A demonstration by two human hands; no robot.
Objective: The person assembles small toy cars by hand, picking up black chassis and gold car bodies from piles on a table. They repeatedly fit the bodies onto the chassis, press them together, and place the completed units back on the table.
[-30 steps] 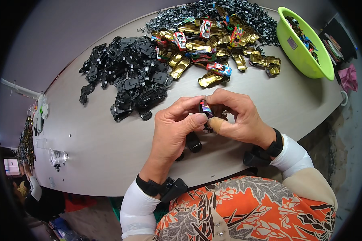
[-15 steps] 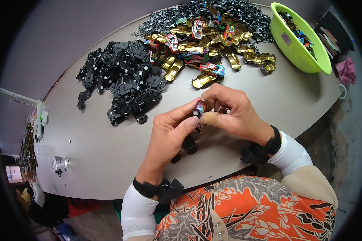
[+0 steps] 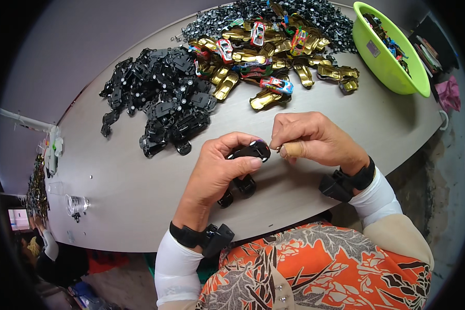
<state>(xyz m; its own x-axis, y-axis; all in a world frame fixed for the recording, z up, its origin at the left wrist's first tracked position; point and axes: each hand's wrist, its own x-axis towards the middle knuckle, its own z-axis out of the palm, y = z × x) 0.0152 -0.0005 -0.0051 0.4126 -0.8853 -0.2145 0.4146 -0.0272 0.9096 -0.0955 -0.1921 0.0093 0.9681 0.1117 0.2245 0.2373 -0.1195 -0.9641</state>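
My left hand is closed on a toy car, its black underside turned up between thumb and fingers. Just to its right, my right hand pinches thumb and forefinger together at a tiny dark piece, too small to name. A tan bandage wraps that thumb. Below my left hand, black car parts rest on the table, partly covered by the hand. Beyond both hands lies a heap of gold and printed toy car bodies. Left of it is a pile of black car bases.
Many small wheel-like parts spread along the far edge of the grey table. A lime-green basin with toy cars stands at the far right. Clear plastic cups sit at the left. Another person works at far left.
The car in my left hand has turned from its coloured side to its black underside. My right hand has moved slightly right, away from the car.
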